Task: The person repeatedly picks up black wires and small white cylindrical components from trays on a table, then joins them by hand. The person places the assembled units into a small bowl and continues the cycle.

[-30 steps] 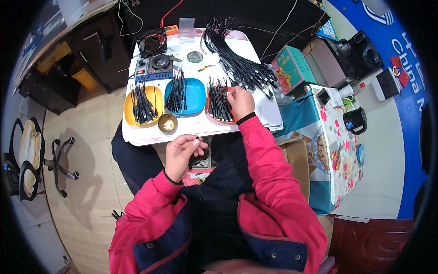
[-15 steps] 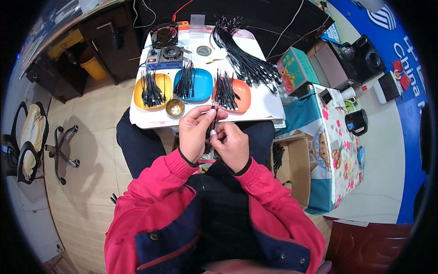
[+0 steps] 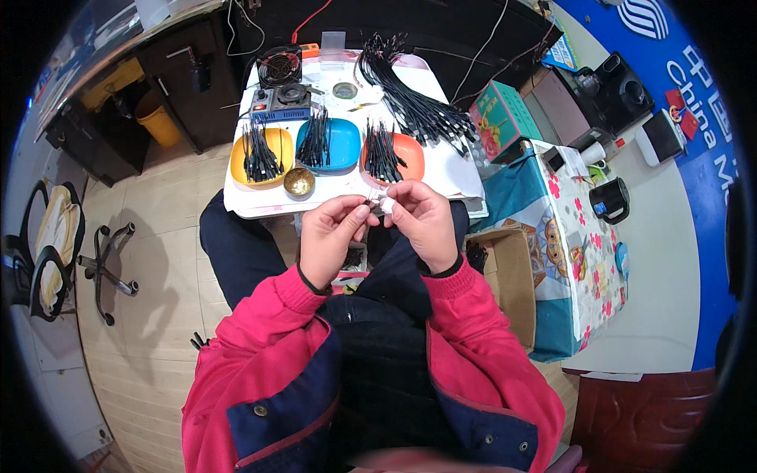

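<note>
My left hand (image 3: 333, 235) and my right hand (image 3: 430, 227) meet just off the near edge of the table. The fingertips of both are pinched around a short black cable, mostly covered by the fingers. A white connector end (image 3: 386, 204) of it shows at my right fingertips. Right ahead is an orange bowl (image 3: 413, 158) with a bundle of short black cables (image 3: 383, 156). A blue bowl (image 3: 345, 143) and a yellow bowl (image 3: 260, 180) to its left hold similar bundles. Nearest my left hand stands a small brass-coloured bowl (image 3: 299, 182) with bits inside.
A small burner-like device (image 3: 281, 101) and a fan (image 3: 281, 66) stand at the table's back left. A large bundle of black cables (image 3: 414, 98) lies at the back right. A cardboard box (image 3: 512, 276) is right of my knee, beside a cloth-covered table (image 3: 587, 260).
My right hand has moved up and slightly right, level with my left fingertips. The white connector is now higher, near the table edge. The view has shifted slightly.
</note>
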Demonstrator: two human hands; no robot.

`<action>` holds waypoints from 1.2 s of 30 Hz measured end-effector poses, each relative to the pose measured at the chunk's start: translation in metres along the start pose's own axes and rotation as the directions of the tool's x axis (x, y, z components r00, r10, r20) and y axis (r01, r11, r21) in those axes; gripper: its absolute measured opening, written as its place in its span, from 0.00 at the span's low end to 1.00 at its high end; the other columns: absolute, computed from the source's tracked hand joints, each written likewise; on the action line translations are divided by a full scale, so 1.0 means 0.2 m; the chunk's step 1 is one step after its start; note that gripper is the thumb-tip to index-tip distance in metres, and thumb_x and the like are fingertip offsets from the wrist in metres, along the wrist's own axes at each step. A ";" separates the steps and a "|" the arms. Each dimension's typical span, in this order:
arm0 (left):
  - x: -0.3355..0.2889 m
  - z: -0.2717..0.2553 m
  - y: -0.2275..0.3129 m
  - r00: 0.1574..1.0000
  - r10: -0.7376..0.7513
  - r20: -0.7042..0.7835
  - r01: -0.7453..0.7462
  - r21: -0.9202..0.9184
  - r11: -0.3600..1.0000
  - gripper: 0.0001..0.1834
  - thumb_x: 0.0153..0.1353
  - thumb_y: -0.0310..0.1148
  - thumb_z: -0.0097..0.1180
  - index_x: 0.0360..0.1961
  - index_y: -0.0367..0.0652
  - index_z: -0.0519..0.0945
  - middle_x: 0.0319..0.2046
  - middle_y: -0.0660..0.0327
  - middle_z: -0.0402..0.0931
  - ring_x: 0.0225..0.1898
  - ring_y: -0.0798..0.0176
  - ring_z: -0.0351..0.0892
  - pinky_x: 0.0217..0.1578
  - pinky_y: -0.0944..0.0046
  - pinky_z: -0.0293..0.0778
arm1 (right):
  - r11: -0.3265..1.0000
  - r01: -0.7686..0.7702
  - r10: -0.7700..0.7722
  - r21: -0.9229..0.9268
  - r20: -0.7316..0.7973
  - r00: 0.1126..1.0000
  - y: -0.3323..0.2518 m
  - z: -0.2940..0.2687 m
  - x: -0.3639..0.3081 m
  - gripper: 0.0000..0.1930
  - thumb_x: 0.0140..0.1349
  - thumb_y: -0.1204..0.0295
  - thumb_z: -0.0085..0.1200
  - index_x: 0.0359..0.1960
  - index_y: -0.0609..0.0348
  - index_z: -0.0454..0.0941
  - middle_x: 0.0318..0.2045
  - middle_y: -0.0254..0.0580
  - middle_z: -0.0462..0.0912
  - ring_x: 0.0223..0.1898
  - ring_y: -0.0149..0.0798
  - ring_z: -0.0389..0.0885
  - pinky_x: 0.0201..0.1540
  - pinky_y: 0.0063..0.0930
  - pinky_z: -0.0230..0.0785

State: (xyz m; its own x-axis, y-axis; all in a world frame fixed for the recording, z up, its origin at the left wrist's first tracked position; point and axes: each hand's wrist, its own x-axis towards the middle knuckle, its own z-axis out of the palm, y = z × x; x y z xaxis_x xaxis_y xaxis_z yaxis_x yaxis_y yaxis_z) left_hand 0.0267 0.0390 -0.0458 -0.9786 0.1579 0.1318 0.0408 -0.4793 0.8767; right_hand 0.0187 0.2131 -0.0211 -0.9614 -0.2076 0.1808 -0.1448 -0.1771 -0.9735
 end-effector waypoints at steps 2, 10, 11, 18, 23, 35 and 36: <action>-0.01 0.01 0.00 0.990 0.137 -0.028 -0.128 0.208 0.970 0.10 0.66 0.24 0.56 0.46 0.32 0.80 0.33 0.58 0.83 0.26 0.76 0.75 0.27 0.77 0.68 | 0.998 0.036 -0.038 -0.052 -0.045 0.998 0.00 0.01 0.00 0.08 0.65 0.75 0.56 0.43 0.66 0.75 0.32 0.35 0.80 0.30 0.23 0.77 0.28 0.14 0.66; -0.02 0.02 0.05 0.784 0.604 0.144 -0.511 0.702 0.496 0.08 0.56 0.18 0.61 0.38 0.34 0.81 0.29 0.53 0.80 0.31 0.56 0.82 0.33 0.65 0.75 | 0.985 -0.035 0.061 0.166 -0.151 0.987 0.02 0.09 -0.06 0.05 0.65 0.77 0.56 0.39 0.65 0.75 0.29 0.31 0.78 0.25 0.21 0.73 0.28 0.15 0.66; -0.02 0.02 0.05 0.764 0.625 0.161 -0.536 0.697 0.476 0.08 0.56 0.18 0.61 0.38 0.34 0.81 0.29 0.53 0.80 0.31 0.55 0.81 0.33 0.65 0.74 | 0.964 -0.065 0.104 0.257 -0.144 0.984 0.03 0.10 -0.07 0.05 0.65 0.77 0.56 0.40 0.65 0.75 0.30 0.32 0.78 0.25 0.22 0.73 0.28 0.15 0.66; -0.01 -0.01 0.03 0.837 0.531 0.134 -0.479 0.649 0.592 0.09 0.57 0.19 0.61 0.40 0.33 0.81 0.28 0.54 0.80 0.27 0.60 0.78 0.31 0.66 0.73 | 0.995 0.101 -0.097 0.013 -0.193 0.976 0.06 0.14 -0.06 0.06 0.64 0.77 0.56 0.41 0.64 0.74 0.33 0.33 0.79 0.27 0.22 0.74 0.30 0.14 0.66; -0.01 -0.04 0.00 0.997 0.066 0.029 -0.068 0.081 0.994 0.11 0.66 0.26 0.56 0.46 0.30 0.80 0.29 0.62 0.81 0.27 0.78 0.72 0.27 0.77 0.67 | 0.999 0.030 -0.029 0.020 -0.088 0.996 0.03 0.05 -0.03 0.09 0.63 0.79 0.56 0.44 0.66 0.75 0.35 0.32 0.79 0.31 0.22 0.76 0.37 0.15 0.70; -0.01 -0.04 -0.02 0.972 -0.166 0.169 0.212 -0.304 0.929 0.11 0.66 0.25 0.55 0.47 0.32 0.79 0.28 0.60 0.80 0.24 0.76 0.69 0.25 0.77 0.62 | 0.994 -0.013 0.007 0.107 0.057 0.998 0.02 0.00 -0.04 0.07 0.63 0.79 0.57 0.42 0.65 0.76 0.36 0.34 0.80 0.35 0.23 0.78 0.36 0.15 0.71; -0.01 -0.04 -0.01 0.971 -0.167 0.171 0.213 -0.300 0.930 0.10 0.66 0.25 0.55 0.47 0.31 0.79 0.28 0.60 0.80 0.24 0.76 0.69 0.25 0.77 0.63 | 0.979 -0.059 0.044 0.198 0.076 0.996 0.03 0.00 -0.04 0.07 0.63 0.79 0.58 0.41 0.64 0.76 0.36 0.35 0.80 0.34 0.23 0.78 0.34 0.14 0.70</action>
State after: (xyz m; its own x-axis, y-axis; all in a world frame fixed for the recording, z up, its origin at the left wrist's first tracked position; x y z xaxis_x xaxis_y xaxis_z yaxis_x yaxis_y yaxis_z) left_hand 0.0276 0.0324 -0.0522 -0.9224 0.3814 0.0608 -0.2310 -0.6711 0.7045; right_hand 0.0251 0.2127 -0.0282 -0.9462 -0.2879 0.1475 -0.0390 -0.3512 -0.9355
